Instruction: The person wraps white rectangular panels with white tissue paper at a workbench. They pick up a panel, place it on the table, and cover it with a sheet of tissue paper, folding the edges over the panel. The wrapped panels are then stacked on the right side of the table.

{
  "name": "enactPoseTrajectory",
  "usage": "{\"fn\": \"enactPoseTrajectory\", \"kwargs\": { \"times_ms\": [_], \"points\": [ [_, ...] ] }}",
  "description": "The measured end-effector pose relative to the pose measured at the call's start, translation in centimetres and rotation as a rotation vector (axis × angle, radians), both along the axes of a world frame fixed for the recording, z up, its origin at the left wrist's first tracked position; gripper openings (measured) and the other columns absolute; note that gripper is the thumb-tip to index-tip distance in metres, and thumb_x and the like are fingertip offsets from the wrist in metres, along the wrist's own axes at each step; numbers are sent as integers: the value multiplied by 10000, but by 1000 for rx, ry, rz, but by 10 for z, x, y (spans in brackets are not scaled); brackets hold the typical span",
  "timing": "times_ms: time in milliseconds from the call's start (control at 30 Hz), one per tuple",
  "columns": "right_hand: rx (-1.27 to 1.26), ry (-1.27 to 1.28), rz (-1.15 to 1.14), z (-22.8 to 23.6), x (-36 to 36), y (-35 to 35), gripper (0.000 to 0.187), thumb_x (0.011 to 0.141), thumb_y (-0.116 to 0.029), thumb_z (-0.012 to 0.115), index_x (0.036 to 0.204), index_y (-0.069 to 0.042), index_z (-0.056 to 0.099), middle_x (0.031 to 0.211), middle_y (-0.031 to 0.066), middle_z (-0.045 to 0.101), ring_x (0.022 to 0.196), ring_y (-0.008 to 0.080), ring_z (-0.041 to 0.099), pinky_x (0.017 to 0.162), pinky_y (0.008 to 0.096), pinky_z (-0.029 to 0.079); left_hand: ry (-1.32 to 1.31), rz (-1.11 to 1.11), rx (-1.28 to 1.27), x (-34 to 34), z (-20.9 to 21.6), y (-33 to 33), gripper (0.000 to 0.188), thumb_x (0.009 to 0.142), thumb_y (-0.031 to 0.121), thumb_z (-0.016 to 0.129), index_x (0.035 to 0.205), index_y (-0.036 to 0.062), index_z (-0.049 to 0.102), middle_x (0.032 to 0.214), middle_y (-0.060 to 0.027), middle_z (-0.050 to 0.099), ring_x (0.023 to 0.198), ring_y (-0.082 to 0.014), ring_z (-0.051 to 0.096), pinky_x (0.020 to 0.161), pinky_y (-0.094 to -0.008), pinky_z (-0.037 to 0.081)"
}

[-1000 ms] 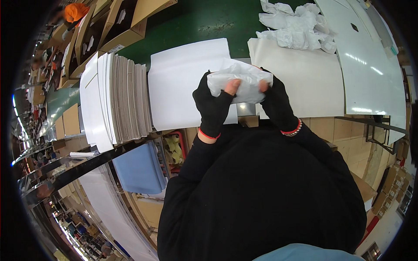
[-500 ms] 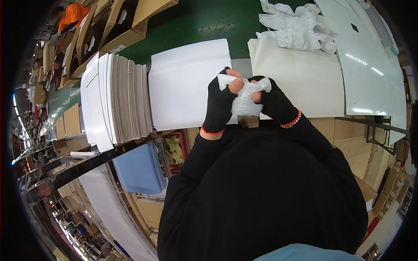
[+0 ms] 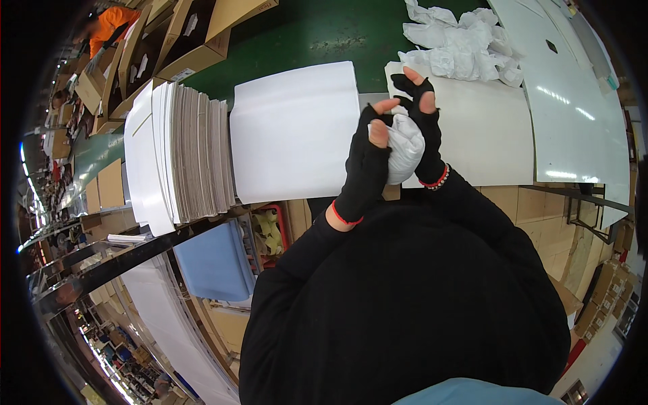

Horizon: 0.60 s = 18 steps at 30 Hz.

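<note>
Between my two hands is a small rounded bundle (image 3: 406,150) wrapped in thin, crinkled white paper. My left hand (image 3: 368,158), in a black glove with bare thumb and fingertip, presses against its left side. Along its right side lies the palm of my right hand (image 3: 426,131), gloved alike, with its fingers reaching forward past the top of the bundle. What is inside the wrapping is hidden. Beneath and beyond my hands lie a stack of white sheets (image 3: 293,131) on the left and a stack of cream-white sheets (image 3: 479,135) on the right.
A heap of crumpled white wrapped pieces (image 3: 459,44) lies at the far right on the green table (image 3: 331,40). Thick stacked boards (image 3: 196,152) stand to the left, with open cardboard boxes (image 3: 192,57) behind. A person in orange (image 3: 111,27) is at the far left.
The bundle's twisted paper ends, pinched in both hands before, are now folded in. My hands have turned palms inward around it, and the right one has moved farther forward.
</note>
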State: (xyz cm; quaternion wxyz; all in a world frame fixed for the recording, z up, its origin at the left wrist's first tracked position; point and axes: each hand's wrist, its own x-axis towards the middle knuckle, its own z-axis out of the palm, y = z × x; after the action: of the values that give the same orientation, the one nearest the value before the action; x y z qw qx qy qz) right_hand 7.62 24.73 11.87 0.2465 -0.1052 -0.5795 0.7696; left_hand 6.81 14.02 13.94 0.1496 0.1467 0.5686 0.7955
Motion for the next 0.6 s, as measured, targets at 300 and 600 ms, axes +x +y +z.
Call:
{"fn": "enactPoseTrajectory", "kwargs": {
  "times_ms": [300, 600],
  "points": [
    [195, -178, 431, -11, 12, -5, 761, 816, -342, 727, 1411, -38, 362, 1208, 88, 569, 1126, 171, 530, 955, 307, 421, 184, 201, -144, -22, -20, -9, 540, 910, 576, 475, 1008, 46, 495, 816, -58, 585, 710, -146, 581, 620, -279, 458],
    [33, -436, 395, -10, 0, 77, 372, 819, -298, 726, 1072, -35, 653, 949, 28, 664, 896, 83, 604, 769, 273, 490, 199, 22, -297, -22, -64, -21, 665, 967, 594, 307, 1196, 10, 529, 1095, -68, 506, 1039, -178, 470, 963, -305, 328]
  ]
}}
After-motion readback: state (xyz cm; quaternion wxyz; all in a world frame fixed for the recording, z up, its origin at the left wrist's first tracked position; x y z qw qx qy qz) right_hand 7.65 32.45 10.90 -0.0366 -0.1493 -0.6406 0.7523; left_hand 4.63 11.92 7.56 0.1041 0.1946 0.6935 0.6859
